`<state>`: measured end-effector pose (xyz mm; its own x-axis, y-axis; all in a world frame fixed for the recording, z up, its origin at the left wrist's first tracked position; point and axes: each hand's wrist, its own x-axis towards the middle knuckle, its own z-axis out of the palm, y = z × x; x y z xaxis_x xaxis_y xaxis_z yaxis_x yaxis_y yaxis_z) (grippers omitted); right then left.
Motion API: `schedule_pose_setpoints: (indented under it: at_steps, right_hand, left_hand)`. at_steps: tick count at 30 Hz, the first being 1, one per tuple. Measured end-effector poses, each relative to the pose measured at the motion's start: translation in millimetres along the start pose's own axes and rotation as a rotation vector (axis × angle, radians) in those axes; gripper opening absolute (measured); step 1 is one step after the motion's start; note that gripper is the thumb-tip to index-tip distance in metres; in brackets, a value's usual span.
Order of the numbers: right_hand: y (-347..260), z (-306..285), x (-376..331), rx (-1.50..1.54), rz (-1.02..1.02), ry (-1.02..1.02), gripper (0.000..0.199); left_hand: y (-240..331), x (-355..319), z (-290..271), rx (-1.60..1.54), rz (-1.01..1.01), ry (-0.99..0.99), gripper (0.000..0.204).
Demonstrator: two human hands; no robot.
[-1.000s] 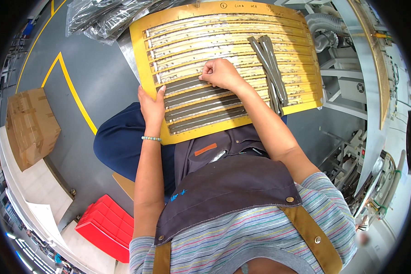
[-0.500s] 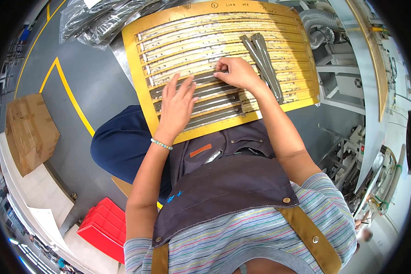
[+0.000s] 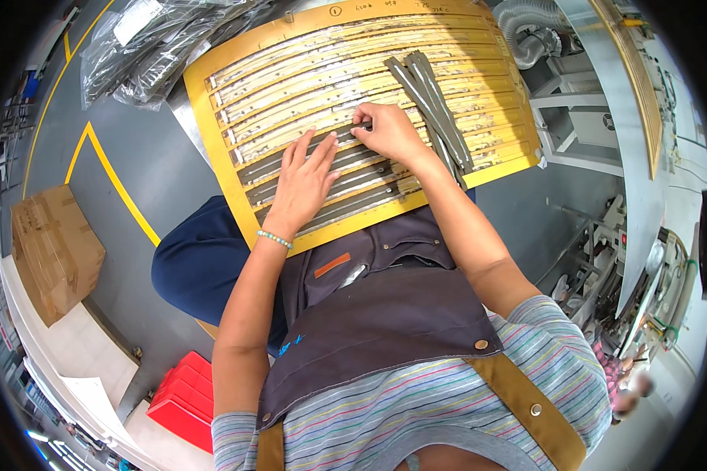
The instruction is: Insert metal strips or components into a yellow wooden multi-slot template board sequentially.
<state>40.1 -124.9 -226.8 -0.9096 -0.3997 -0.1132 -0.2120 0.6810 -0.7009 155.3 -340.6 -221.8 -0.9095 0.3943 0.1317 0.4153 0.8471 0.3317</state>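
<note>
A yellow board [image 3: 202,94] with long parallel slots lies tilted across my lap. In its nearer slots sit several dark grey strips [image 3: 353,187] with a pale centre line, like zippers. My left hand [image 3: 300,188] rests on them palm down, fingers spread. My right hand [image 3: 391,135] pinches the right end of the farthest laid zipper strip [image 3: 344,134], thumb and forefinger together. Right of this hand, several loose zipper strips [image 3: 440,106] lie in a crossed bundle over the slots. Part of the laid strips is hidden under my left hand.
Clear plastic bags [image 3: 161,55] with dark contents lie beyond the board's far left corner. On the left stand a cardboard box [image 3: 59,251] and a red plastic bin [image 3: 184,400]. A ribbed silver hose [image 3: 526,31] and machine frames [image 3: 577,102] are at the right.
My left hand has slid right along the strips, closer to my right hand. The right hand keeps its pinch at nearly the same place. The whole view has shifted slightly.
</note>
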Motion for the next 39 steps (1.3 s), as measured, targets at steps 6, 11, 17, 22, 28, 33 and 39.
schedule_pose_setpoints:
  at_steps: [6, 11, 17, 22, 28, 33, 39]
  right_hand:
    - [-6.7, -10.1, -1.0, -0.200, 0.016, 0.080, 0.030]
    - [5.5, -55.0, -17.8, -0.091, 0.135, 0.242, 0.036]
    - [28.1, -95.2, -45.0, -0.015, 0.253, 0.355, 0.028]
    - [32.4, -83.1, -34.8, -0.193, 0.126, 0.386, 0.024]
    - [52.0, -53.1, -3.2, -0.442, -0.015, 0.487, 0.022]
    - [63.1, -51.4, 7.0, -0.324, 0.127, 0.433, 0.020]
    - [72.8, -72.7, 5.5, 0.578, 0.177, 0.404, 0.018]
  left_hand:
    - [-0.7, 19.9, 3.9, -0.027, 0.081, -0.035, 0.055]
    - [5.4, 37.6, 12.3, -0.015, 0.148, -0.039, 0.057]
    - [6.4, 51.1, 26.3, 0.009, 0.177, -0.047, 0.059]
    - [18.1, 62.3, 29.4, -0.005, 0.170, -0.056, 0.056]
    - [4.3, 8.7, -7.7, -0.051, 0.013, 0.043, 0.051]
    - [-40.9, -74.4, -41.4, 0.005, -0.199, -0.039, 0.050]
    - [-52.0, -103.2, -67.7, 0.210, -0.282, -0.044, 0.046]
